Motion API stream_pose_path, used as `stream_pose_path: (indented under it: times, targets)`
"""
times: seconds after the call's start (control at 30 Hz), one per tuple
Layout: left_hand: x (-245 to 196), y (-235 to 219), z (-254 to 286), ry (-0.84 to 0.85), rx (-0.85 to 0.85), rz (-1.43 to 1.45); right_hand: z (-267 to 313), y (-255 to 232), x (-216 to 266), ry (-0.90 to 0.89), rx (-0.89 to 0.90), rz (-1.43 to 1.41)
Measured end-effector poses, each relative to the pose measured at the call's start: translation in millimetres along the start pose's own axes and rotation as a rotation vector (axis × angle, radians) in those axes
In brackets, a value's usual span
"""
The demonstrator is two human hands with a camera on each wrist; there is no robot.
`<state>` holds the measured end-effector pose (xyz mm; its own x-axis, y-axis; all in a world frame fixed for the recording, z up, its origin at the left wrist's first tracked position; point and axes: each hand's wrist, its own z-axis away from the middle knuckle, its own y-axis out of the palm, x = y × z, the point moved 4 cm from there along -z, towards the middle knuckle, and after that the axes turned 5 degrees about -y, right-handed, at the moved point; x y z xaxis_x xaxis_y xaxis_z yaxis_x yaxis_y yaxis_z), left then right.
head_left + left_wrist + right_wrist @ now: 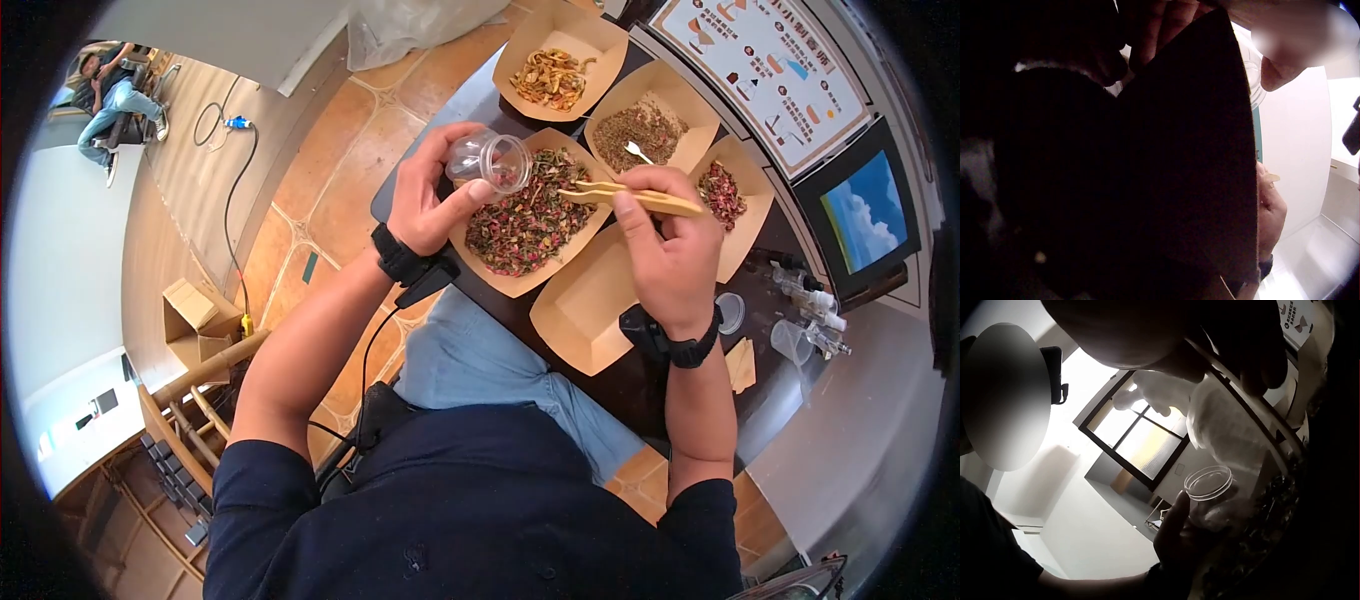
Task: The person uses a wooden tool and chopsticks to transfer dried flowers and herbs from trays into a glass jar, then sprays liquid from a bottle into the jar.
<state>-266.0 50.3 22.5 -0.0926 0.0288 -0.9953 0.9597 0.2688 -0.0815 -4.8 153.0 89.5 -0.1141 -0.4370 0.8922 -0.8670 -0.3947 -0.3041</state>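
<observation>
My left hand (pixel 425 195) grips a small clear plastic jar (pixel 490 162), its round mouth tilted toward the right. In the right wrist view the jar's rim (pixel 1209 482) shows with the thumb beside it. Pinched in my right hand (pixel 672 250) are wooden tongs (pixel 640 198), their tips over a paper tray (pixel 497 280) of mixed dried petals and leaves (pixel 530 222). In the right wrist view the tong arms (pixel 1254 406) reach down to the dark dried mix. The left wrist view is mostly blocked by a dark tray underside.
Other paper trays hold orange-brown dried pieces (pixel 550 80), brown grains (pixel 640 130) with a white fork (pixel 638 152), and red petals (pixel 720 195). Near me lies a bare paper tray (pixel 585 310). A lid (pixel 731 312), plastic cup (pixel 790 342) and small bottles (pixel 815 300) stand at the right.
</observation>
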Motion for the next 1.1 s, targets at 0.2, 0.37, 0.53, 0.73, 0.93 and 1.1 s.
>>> stream_pose_path:
  times: [0.2, 0.37, 0.53, 0.73, 0.93, 1.1]
  targets:
    - [1, -1, 0, 0.017, -0.008, -0.025, 1, 3, 13, -0.031, 0.242, -0.035]
    - [1, 0, 0, -0.007, -0.010, -0.008, -2, -6, 7, 0.007, 0.122, -0.034]
    - [2, 0, 0, 0.001, -0.013, -0.007, 1, 0, 3, 0.074, 0.119, -0.007]
    - [2, 0, 0, 0.000, -0.016, -0.006, 2, 1, 5, 0.047, 0.096, -0.171]
    - [2, 0, 0, 0.010, -0.019, -0.017, -1, 0, 11, -0.015, 0.233, -0.017]
    - [4, -1, 1, 0.004, -0.018, -0.013, 0, -2, 9, -0.019, 0.145, -0.081]
